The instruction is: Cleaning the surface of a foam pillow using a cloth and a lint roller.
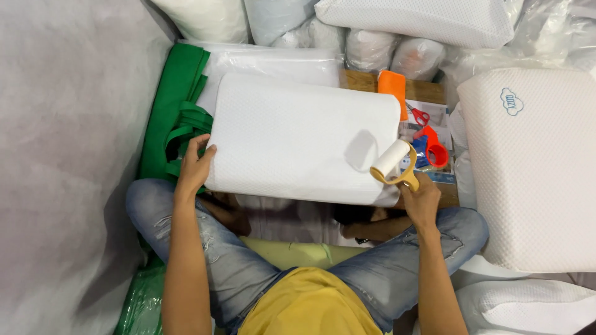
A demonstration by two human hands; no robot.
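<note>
A white textured pillow [298,139] lies flat in front of my crossed legs. My left hand [194,166] grips its near left corner, thumb on top. My right hand [421,200] holds a lint roller [393,162] by its yellow handle, the white roll raised just above the pillow's near right corner and casting a shadow on the cover.
A stack of green fabric bags [177,105] lies left of the pillow. Red scissors [420,115], an orange brush [393,87] and a red tape dispenser [434,149] sit on a wooden board at the right. More white pillows [534,167] and plastic-wrapped ones [397,56] surround it.
</note>
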